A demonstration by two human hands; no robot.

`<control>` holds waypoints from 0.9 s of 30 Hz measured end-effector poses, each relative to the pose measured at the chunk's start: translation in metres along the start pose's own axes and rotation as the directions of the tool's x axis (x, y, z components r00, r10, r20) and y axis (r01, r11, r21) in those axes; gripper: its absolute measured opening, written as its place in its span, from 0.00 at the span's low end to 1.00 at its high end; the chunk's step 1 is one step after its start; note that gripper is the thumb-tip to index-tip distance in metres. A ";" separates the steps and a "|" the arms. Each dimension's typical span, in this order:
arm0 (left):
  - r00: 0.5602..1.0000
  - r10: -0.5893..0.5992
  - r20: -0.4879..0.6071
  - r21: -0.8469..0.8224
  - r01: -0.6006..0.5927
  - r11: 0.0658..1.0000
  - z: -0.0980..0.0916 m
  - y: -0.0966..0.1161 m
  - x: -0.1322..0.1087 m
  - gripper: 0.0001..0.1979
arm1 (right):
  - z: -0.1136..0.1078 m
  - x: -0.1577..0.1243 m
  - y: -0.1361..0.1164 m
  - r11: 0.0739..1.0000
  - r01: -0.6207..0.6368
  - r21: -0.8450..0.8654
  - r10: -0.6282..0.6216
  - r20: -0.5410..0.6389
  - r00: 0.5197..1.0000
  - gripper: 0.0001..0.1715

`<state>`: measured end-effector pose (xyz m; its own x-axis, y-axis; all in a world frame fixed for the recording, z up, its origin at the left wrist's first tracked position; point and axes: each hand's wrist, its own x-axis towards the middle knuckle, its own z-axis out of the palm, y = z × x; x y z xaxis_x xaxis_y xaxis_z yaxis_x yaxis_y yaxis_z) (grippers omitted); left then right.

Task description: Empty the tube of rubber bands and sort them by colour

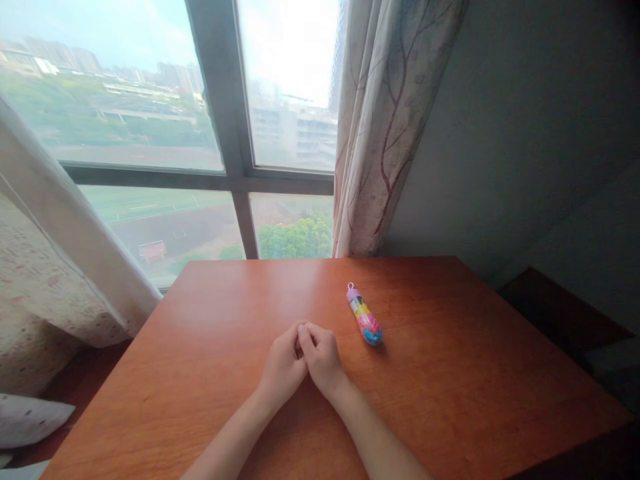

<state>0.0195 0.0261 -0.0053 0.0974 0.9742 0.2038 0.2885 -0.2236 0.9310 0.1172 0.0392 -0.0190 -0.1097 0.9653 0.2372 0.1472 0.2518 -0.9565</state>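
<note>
Two hands are resting clasped together mid-table, my left hand point(281, 369) touching my right hand point(323, 361). I am seeing the multicoloured patterned plastic tube point(365, 323) lying just beside them, well inside the reddish-brown wooden table point(450, 373) edges.

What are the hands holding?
Nothing that shows. The left hand and right hand clasp each other on the table; the colourful tube lies untouched beside them.
</note>
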 end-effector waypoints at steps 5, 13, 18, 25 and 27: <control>1.000 -0.009 -0.014 0.007 0.009 1.000 -0.001 0.000 0.000 0.05 | 0.000 0.001 -0.001 1.000 -0.008 -0.019 0.008 0.011 1.000 0.25; 1.000 0.002 -0.020 0.000 -0.002 1.000 -0.001 -0.003 0.001 0.03 | 0.000 0.002 -0.001 0.999 -0.008 -0.044 0.009 0.019 1.000 0.25; 1.000 -0.002 -0.012 -0.001 0.002 1.000 -0.001 -0.004 0.001 0.03 | 0.000 0.003 0.001 0.999 -0.008 -0.053 0.008 0.013 1.000 0.24; 1.000 -0.003 -0.012 0.003 0.003 1.000 -0.001 -0.007 0.002 0.03 | 0.001 0.003 0.003 0.998 -0.008 -0.055 0.009 0.013 1.000 0.25; 1.000 0.001 -0.011 0.002 -0.001 1.000 -0.001 -0.007 0.001 0.03 | 0.001 0.003 0.003 0.998 -0.008 -0.056 0.008 0.013 1.000 0.25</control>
<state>0.0166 0.0289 -0.0113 0.0872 0.9743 0.2075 0.2902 -0.2241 0.9304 0.1164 0.0427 -0.0214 -0.1211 0.9664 0.2269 0.2025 0.2478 -0.9474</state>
